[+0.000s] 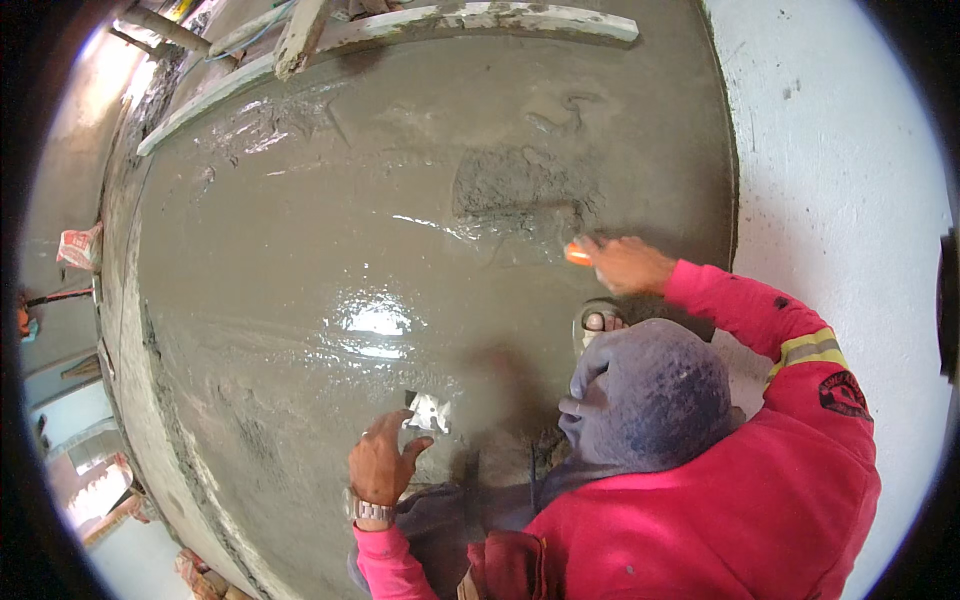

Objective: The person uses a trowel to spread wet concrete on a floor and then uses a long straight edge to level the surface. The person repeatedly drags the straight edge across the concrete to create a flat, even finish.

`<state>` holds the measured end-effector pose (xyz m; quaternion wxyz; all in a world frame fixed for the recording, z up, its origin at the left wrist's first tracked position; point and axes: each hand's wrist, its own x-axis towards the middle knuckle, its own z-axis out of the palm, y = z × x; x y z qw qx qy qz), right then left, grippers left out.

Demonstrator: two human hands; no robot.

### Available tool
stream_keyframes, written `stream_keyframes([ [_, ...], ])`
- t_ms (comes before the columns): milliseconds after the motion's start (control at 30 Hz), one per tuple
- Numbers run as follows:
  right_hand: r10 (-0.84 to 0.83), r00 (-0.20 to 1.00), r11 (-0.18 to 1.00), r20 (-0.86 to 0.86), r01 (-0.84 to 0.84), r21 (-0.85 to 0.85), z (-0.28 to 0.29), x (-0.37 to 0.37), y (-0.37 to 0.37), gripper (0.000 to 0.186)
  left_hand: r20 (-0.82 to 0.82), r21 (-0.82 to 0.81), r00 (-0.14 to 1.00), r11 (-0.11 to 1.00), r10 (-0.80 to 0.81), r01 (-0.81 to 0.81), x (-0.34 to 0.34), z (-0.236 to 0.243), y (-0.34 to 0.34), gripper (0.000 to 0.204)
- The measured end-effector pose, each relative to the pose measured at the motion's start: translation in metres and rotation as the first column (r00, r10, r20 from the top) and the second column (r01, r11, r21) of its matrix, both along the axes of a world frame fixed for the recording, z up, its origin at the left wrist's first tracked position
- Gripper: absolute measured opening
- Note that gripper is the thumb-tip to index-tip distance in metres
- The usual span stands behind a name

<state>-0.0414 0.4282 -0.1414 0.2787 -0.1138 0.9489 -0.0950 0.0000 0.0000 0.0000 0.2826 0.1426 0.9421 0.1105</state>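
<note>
– Two hands on the job? What did you log?

– Both. Right hand (625,262) was out at arm's length, fingers closed around the orange handle of a trowel (577,255). I couldn't see its blade; it sat at the lower edge of the rough patch (520,185) in the cement (330,250).

– Left?

– Left hand (385,465) was low and near the body, thumb spread, fingertips pinching the edge of a small metal blade (430,412) lying on the wet surface. Watch (370,510) on that wrist.

– Rest of the scene?

– Cement was glossy in the middle and duller at the patch. Planks (400,30) lay along the far edge, white wall (840,150) to the right, a sack (80,245) off to the left. Toes in a sandal (600,322) showed just below the right hand.

– Notes on doing it well?

– My read: the patch was the work. I'd have kept the trowel nearly flat, leading edge barely lifted, with light overlapping passes from the patch into the shiny area so no ridge was left. No weight through the left hand, or the blade would dent the surface. I'd also have kept that foot off the finished part.
</note>
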Motion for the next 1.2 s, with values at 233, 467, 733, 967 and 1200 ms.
stream_keyframes([
  [233, -0.542, 0.719, 0.799, -0.435, 0.601, -0.001, -0.03, -0.099, 0.105, 0.045, -0.046, 0.069, 0.999, 0.997, -0.021, 0.024, -0.007, -0.007, 0.005, 0.044],
  [467, -0.453, 0.845, 0.877, -0.284, 0.479, 0.029, -0.015, -0.085, 0.069, 0.046, -0.001, 0.016, 1.0, 1.0, 0.0, 0.0, 0.001, 0.0, 0.0, 0.044],
  [733, -0.074, 0.968, 0.997, -0.24, 0.078, 0.008, -0.017, -0.064, -0.002, 0.061, 0.002, 0.039, 1.0, 0.999, -0.008, 0.007, -0.004, -0.007, 0.0, 0.042],
  [967, 0.064, 0.99, 0.998, -0.123, -0.064, 0.011, 0.014, -0.057, 0.013, 0.065, 0.011, -0.009, 1.0, 1.0, -0.008, 0.008, 0.0, -0.004, 0.001, 0.042],
  [1200, 0.065, 0.992, 0.998, -0.108, -0.066, -0.005, -0.002, -0.028, 0.014, 0.061, -0.011, 0.038, 1.0, 0.999, 0.007, -0.007, 0.001, -0.009, -0.003, 0.043],
])
